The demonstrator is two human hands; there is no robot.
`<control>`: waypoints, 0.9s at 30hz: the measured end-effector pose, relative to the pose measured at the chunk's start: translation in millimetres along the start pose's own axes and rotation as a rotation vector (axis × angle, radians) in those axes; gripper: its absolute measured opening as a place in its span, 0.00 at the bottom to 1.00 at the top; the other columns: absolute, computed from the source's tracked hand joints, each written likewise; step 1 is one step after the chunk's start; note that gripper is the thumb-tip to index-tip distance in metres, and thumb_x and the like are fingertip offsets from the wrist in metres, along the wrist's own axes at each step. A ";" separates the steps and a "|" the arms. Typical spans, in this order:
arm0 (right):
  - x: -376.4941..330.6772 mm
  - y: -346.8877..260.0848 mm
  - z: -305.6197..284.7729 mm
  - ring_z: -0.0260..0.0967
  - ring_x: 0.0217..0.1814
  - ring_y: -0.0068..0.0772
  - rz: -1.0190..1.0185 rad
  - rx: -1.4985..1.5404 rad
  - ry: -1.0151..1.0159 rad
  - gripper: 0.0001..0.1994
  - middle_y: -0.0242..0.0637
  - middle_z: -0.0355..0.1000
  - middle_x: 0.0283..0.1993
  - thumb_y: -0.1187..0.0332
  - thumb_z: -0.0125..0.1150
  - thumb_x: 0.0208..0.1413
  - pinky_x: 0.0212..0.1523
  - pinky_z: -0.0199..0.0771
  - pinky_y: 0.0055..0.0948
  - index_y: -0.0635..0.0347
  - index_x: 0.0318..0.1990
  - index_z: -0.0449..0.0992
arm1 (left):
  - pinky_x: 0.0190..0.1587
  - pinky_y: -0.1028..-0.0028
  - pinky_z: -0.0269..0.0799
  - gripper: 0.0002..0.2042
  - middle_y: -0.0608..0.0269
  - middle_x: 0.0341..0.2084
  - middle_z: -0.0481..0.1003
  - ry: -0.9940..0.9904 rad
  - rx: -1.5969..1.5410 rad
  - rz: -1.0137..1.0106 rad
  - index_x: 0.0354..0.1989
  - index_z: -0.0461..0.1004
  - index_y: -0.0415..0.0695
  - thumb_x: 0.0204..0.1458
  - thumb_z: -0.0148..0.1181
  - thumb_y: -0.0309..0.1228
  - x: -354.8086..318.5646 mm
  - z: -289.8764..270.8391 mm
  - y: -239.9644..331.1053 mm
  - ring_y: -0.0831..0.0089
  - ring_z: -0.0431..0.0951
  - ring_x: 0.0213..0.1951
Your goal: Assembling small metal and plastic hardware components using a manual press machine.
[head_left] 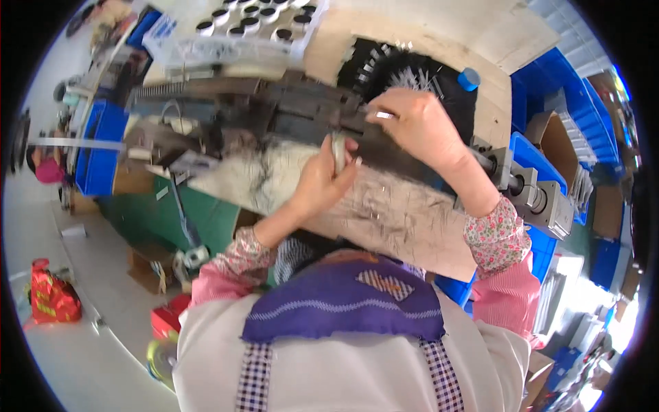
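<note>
My left hand [317, 184] is closed around a pale, rounded piece [338, 152] whose kind I cannot make out; it stands up between thumb and fingers at the near edge of a dark metal machine bed [302, 113]. My right hand [420, 127] is raised at the bed's right end, thumb and fingers pinched on a small shiny metal piece [385, 115]. Just beyond it, a heap of thin silvery metal pieces [412, 79] lies on a black mat [465, 103]. Below both hands a worn board [412, 223] is strewn with fine dark slivers.
A clear plastic tray [226, 49] of white, black-topped round pieces stands at the far left. A blue cap [469, 79] sits by the mat. Metal cylinder fittings [525, 185] and blue bins [559, 89] are on the right; another blue bin [101, 147] is on the left.
</note>
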State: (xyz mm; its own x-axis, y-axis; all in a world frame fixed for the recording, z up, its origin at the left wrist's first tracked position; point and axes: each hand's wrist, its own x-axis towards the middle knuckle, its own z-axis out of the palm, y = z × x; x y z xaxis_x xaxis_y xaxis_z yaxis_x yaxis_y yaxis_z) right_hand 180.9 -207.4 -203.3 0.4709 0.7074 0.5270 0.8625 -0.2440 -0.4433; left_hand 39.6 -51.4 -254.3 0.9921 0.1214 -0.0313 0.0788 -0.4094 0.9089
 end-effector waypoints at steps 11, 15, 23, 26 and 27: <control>-68.8 -0.5 40.7 0.70 0.35 0.48 0.478 -0.285 0.013 0.18 0.43 0.66 0.40 0.60 0.67 0.47 0.27 0.73 0.41 0.60 0.38 0.66 | 0.56 0.65 0.58 0.20 0.51 0.49 0.68 1.411 0.315 -0.199 0.53 0.65 0.37 0.59 0.50 0.39 -153.7 -176.3 -111.0 0.66 0.66 0.53; -67.4 22.6 38.6 0.68 0.41 0.52 0.491 -0.172 -0.043 0.19 0.45 0.68 0.38 0.59 0.67 0.48 0.40 0.68 0.43 0.62 0.37 0.66 | 0.61 0.68 0.55 0.23 0.52 0.54 0.67 1.009 0.228 -0.149 0.60 0.63 0.39 0.58 0.50 0.39 -125.4 -118.1 -107.1 0.60 0.65 0.57; -78.9 10.7 40.4 0.69 0.33 0.38 0.358 -0.315 0.066 0.08 0.36 0.66 0.36 0.64 0.61 0.55 0.27 0.71 0.34 0.57 0.31 0.70 | 0.26 0.77 0.67 0.21 0.64 0.25 0.74 0.635 -0.568 -0.419 0.40 0.74 0.39 0.61 0.48 0.47 -49.5 -102.2 -86.5 0.77 0.72 0.24; -89.1 12.5 41.0 0.69 0.33 0.38 0.403 -0.434 0.050 0.08 0.35 0.67 0.36 0.64 0.62 0.54 0.28 0.70 0.34 0.56 0.31 0.70 | 0.19 0.79 0.61 0.21 0.67 0.22 0.73 0.500 -0.757 -0.497 0.41 0.75 0.41 0.61 0.48 0.49 -34.3 -113.9 -78.2 0.80 0.69 0.20; -92.8 19.2 43.8 0.69 0.32 0.41 0.404 -0.450 0.060 0.09 0.36 0.67 0.34 0.64 0.62 0.54 0.28 0.69 0.34 0.57 0.33 0.69 | 0.17 0.80 0.57 0.21 0.69 0.21 0.72 0.491 -0.753 -0.504 0.41 0.75 0.41 0.61 0.48 0.48 -30.4 -114.1 -74.3 0.81 0.67 0.17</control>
State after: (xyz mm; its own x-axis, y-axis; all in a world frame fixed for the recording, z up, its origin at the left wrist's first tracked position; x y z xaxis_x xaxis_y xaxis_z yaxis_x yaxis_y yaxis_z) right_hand 145.7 -248.7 -292.4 0.7756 0.4654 0.4265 0.6009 -0.7512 -0.2731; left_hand -7.5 78.5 -273.4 0.6986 0.5471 -0.4611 0.2253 0.4434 0.8675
